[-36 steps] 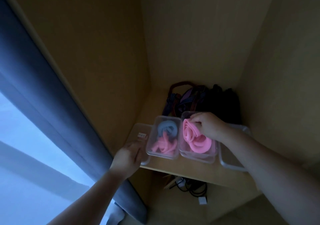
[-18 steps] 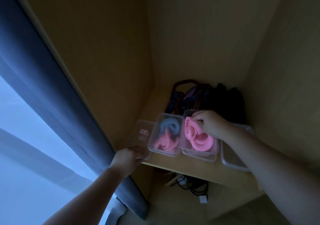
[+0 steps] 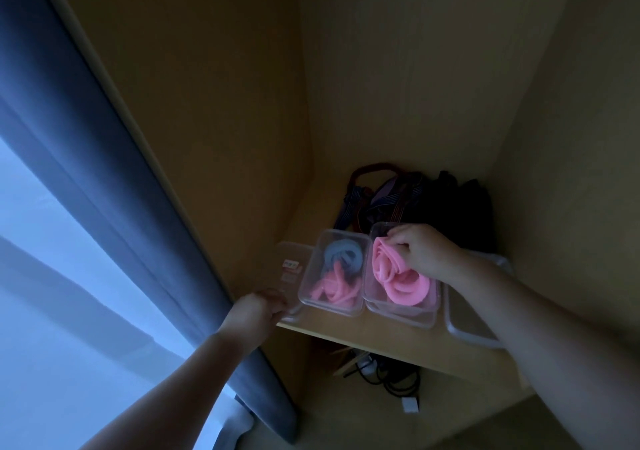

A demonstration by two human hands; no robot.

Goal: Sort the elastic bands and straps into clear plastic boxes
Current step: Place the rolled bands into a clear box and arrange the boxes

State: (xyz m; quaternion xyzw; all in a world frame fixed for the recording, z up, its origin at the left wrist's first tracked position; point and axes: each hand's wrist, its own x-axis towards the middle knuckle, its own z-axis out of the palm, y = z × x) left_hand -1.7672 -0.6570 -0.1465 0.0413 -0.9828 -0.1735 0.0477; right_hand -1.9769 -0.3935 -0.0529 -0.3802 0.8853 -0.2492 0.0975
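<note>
**Shelf (image 3: pixel 391 342), 2 clear boxes side by side near its front edge.**

- **Right hand (image 3: pixel 424 252):** the grip pinches the upper fold of the pink band (image 3: pixel 405 287), which lies coiled inside the right box (image 3: pixel 398 318).
- **Left hand (image 3: pixel 258 311):** the grip curls on the near corner of the lid (image 3: pixel 294 259), which lies flat just beside the left box (image 3: pixel 304 297). That box holds a blue band (image 3: pixel 341 252) and pink cords (image 3: pixel 334 288).
- **Straps (image 3: pixel 391 200):** unsorted, heaped behind both boxes.

**Risks**
1. The coiled band looks springy. Once let go it may uncoil and ride over the rim, so the lid cannot seat.
2. The lid's held corner sits at the shelf's front edge. A slack grip may drop it onto the cables (image 3: pixel 391 380) below.
3. Dragging the lid sideways may shove the light left box into its neighbour.
</note>
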